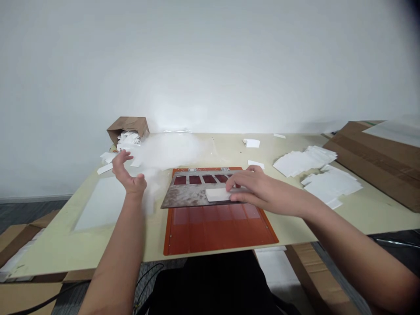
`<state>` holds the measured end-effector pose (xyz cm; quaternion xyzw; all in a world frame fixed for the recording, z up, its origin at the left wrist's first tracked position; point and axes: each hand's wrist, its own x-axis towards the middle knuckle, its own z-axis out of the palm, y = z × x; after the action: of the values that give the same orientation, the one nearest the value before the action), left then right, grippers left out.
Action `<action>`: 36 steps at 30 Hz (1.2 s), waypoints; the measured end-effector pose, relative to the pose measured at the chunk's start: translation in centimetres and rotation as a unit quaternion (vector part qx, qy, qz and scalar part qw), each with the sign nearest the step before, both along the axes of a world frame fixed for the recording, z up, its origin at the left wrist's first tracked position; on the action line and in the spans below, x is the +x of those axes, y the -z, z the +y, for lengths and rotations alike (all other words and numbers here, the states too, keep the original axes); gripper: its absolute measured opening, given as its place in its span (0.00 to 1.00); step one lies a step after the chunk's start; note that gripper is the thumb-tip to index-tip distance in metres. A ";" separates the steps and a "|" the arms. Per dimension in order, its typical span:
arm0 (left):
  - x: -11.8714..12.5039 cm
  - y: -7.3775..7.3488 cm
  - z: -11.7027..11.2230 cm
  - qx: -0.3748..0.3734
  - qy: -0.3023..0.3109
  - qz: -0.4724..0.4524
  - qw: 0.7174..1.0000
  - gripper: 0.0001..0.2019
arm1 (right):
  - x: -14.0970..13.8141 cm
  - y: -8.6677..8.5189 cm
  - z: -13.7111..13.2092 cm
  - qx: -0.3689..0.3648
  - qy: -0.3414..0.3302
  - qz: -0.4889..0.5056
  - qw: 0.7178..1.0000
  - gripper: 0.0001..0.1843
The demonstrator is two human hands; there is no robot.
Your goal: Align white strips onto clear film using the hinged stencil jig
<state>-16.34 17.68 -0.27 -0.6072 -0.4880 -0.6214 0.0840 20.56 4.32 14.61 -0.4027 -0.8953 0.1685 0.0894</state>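
Observation:
My right hand (254, 189) lies on a small white block (218, 194), with its fingers pressed on the block's right end. The block rests on a grey metal template (188, 192) with a row of rectangular slots. That template lies on an orange-red board (216, 227). My left hand (126, 173) is raised above the table to the left, fingers spread and loosely curled, holding nothing. It is close to a heap of clear plastic film (167, 151).
A tipped brown cardboard box (128, 127) spills white pieces at the back left. Piles of white sheets (316, 173) lie at the right, beside flat cardboard (377, 162). Small white blocks (252, 143) sit at the back. A white sheet (103, 203) lies left.

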 end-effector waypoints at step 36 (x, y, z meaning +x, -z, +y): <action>7.3 0.5 -1.2 -0.198 0.127 0.121 0.964 0.28 | 11.7 12.2 15.1 0.061 0.354 -0.141 0.922 0.17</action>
<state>-9.02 16.53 -0.79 -0.7395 -0.5061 -0.4400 -0.0592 32.29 19.43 2.39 -0.7069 -0.7061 0.0123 0.0403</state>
